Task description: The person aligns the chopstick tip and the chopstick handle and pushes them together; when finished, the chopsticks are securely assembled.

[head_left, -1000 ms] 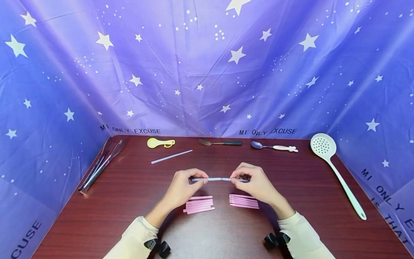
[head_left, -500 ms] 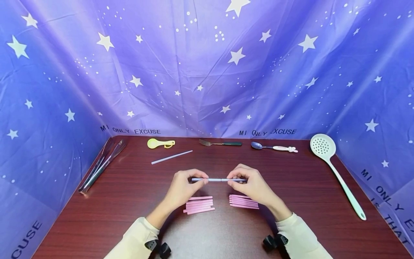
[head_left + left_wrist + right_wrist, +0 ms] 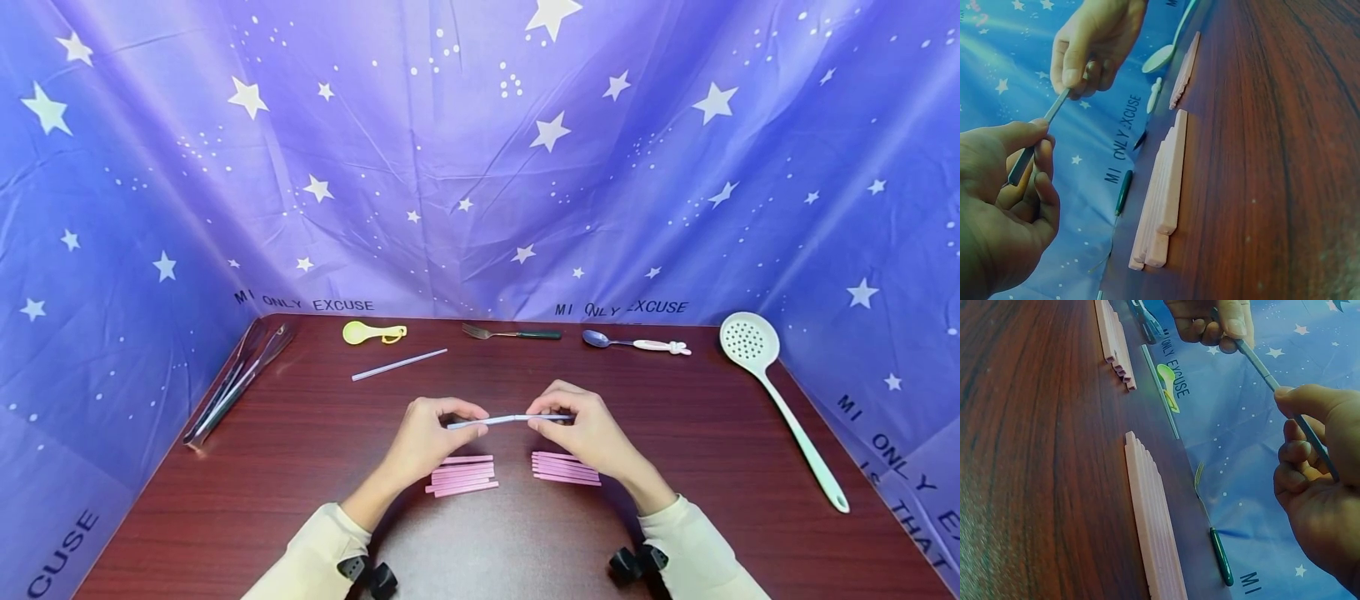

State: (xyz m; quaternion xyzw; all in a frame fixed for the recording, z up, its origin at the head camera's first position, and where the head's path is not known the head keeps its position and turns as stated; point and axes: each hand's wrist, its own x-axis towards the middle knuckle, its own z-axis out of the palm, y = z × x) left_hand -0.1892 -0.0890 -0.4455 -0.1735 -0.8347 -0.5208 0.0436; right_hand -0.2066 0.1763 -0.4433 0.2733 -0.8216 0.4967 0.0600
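Between my two hands spans a thin pale blue straw (image 3: 504, 419), with a seam near its middle where it bends slightly. My left hand (image 3: 422, 435) pinches its left part between thumb and fingers, and the left end sticks out behind the fingertips. On the other side, my right hand (image 3: 587, 423) pinches the right part close to the seam (image 3: 1269, 375). The straw is held up above the table. Below the hands lie two bundles of pink straws: the left bundle (image 3: 461, 477) near my left wrist, the right bundle (image 3: 564, 467) partly behind my right hand.
Another pale blue straw (image 3: 400, 364) lies farther back on the dark red table (image 3: 300, 467). Along the back are a yellow measuring spoon (image 3: 363, 332), a fork (image 3: 517, 333) and a spoon (image 3: 637, 342). A whisk (image 3: 236, 387) lies left, a slotted ladle (image 3: 787, 400) right.
My right hand has slid left along the straw toward the seam. My left hand has shifted slightly right and down, so the straw now bends at the seam where it was straight half a second ago.
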